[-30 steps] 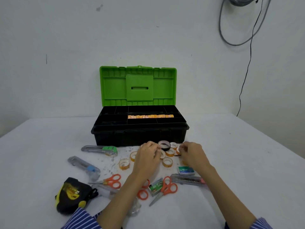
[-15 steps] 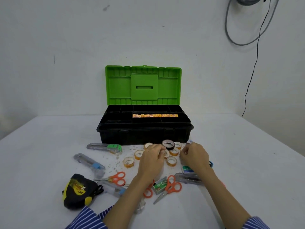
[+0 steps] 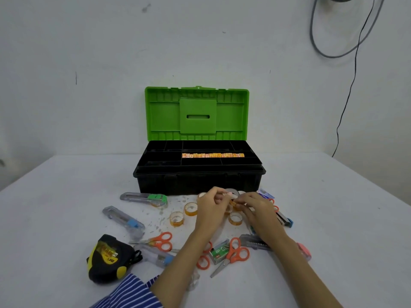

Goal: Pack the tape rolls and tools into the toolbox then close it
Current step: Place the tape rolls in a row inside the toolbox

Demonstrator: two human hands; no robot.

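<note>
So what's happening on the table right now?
A person is working over the tape rolls in front of the open toolbox. Both hands, left hand and right hand, meet over the cluster and seem to pinch small rolls; exactly what each holds is hard to tell. The tray holds only an orange strip. Scissors, cutters and a tape measure lie unpacked on the table.

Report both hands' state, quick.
Left hand: fingers curled, pinching a small tape roll.
Right hand: fingers curled on the same tape roll.
</note>
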